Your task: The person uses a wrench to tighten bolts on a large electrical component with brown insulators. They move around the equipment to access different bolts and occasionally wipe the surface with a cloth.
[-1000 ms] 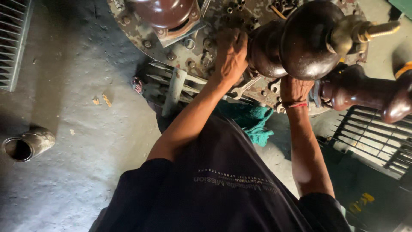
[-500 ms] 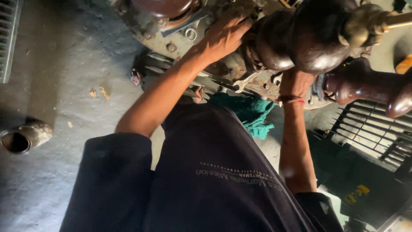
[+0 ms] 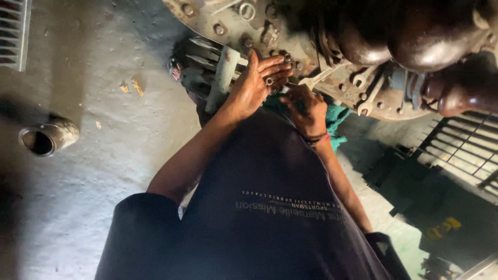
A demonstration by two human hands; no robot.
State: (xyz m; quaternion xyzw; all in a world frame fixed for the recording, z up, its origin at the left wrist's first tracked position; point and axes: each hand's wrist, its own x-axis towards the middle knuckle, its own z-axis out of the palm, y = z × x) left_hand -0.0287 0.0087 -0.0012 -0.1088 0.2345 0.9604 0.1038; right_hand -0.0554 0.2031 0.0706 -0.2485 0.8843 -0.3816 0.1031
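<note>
Biggest thing in view: the rusty bolted cover plate [image 3: 228, 21] of a heavy machine, running across the top, w/ dark brown domed insulators [image 3: 415, 36] bulging above its right part. All spots below are given relative to that plate.

Under the plate's right end, a black ribbed radiator grille [image 3: 461, 145]. Below the plate's middle, the person's dark shirt [image 3: 270, 218] fills the lower frame. Just under the plate's lower edge, a teal rag [image 3: 334, 122], partly behind the right wrist. Well left & below the plate, on the grey concrete floor [image 3: 93, 171], a short metal pipe stub [image 3: 46, 137] lies on its side, open end toward cam. Far left of the plate, a pale grille edge [image 3: 13, 31].

On the plate's right-hand lower rim lie several open-end spanners [image 3: 365, 91], approx side by side.

Left hand [image 3: 257, 83] is up against the plate's lower edge, palm open, fingers [image 3: 272, 65] extended & loosely spread. A small bolt [image 3: 269, 81] sits on those fingers, near the tips, resting not pinched.

Right hand [image 3: 306, 106] is just beside the left, right below the plate's rim, fingers curled in together; whether they pinch anything — can't tell, too dark. Red band at its wrist.
</note>
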